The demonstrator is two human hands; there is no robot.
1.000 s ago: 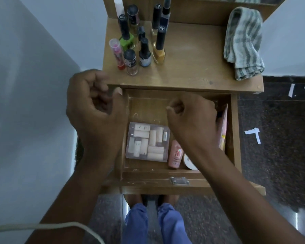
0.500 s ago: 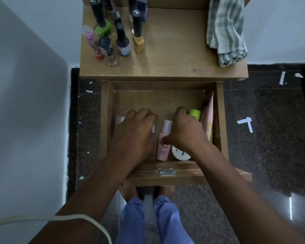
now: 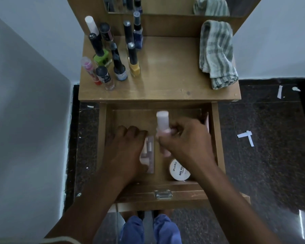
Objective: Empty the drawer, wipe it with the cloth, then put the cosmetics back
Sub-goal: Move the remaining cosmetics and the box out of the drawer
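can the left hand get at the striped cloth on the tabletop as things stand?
Probably not directly: the left hand is down in the drawer on the clear case, and the striped cloth lies at the far right of the tabletop. The path itself looks clear.

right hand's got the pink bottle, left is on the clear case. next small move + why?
Probably lift the pink bottle out and stand it on the tabletop by the nail polishes. The right hand already grips it, raised above the drawer floor, and the drawer must be emptied before wiping. The left hand can follow with the clear case; the round tub remains.
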